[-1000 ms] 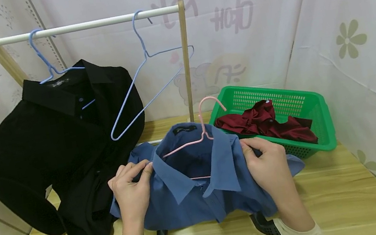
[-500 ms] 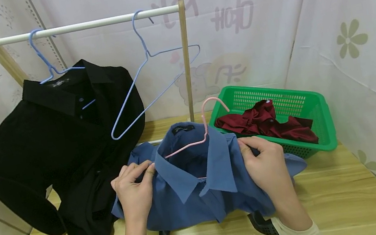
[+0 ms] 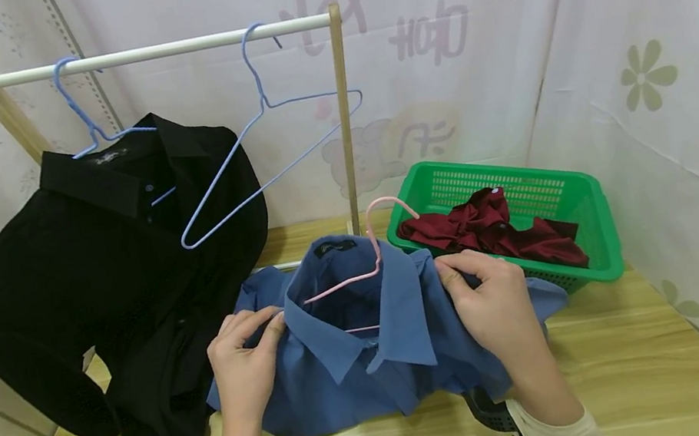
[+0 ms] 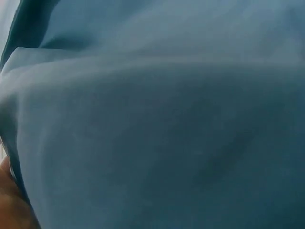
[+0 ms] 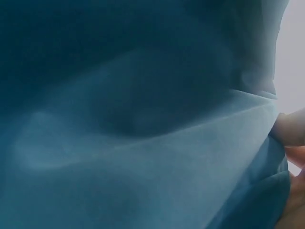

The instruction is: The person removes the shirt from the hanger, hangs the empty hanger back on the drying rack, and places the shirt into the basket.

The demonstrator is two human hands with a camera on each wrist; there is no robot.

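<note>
Pinches a blue shirt (image 3: 354, 404) at both shoulders over a wooden tabletop (image 3: 640, 354), front and center between a clothes rack (image 3: 343, 118) and a green basket (image 3: 599, 228). Grasps cloth between thumb and fingers with the left hand (image 3: 244, 361) on one side of the collar (image 3: 405, 317), and likewise with the right hand (image 3: 491, 302) on the other. Fills both wrist views with blurred blue fabric, with only parts of a hand at the edges.

Inside the shirt's open neck, a pink hanger (image 3: 353, 279), hook up past the collar and toward the basket; hard to tell whether touching its near rim.

Appears, from the pose, to be at the stage of settling the shoulders evenly over the hanger, well along but short of hanging up. Probably calls next for a small tug to square the collar, then a grip on the hook and a lift to the white rail (image 3: 165, 50), without letting a shoulder slip.

In the basket, right and toward the back: a crumpled dark red garment (image 3: 499, 230), with a pale button (image 3: 495, 190) showing. Already on the rail: a black shirt (image 3: 106, 269) on a blue hanger (image 3: 94, 132), beside a bare blue hanger (image 3: 263, 102).
</note>
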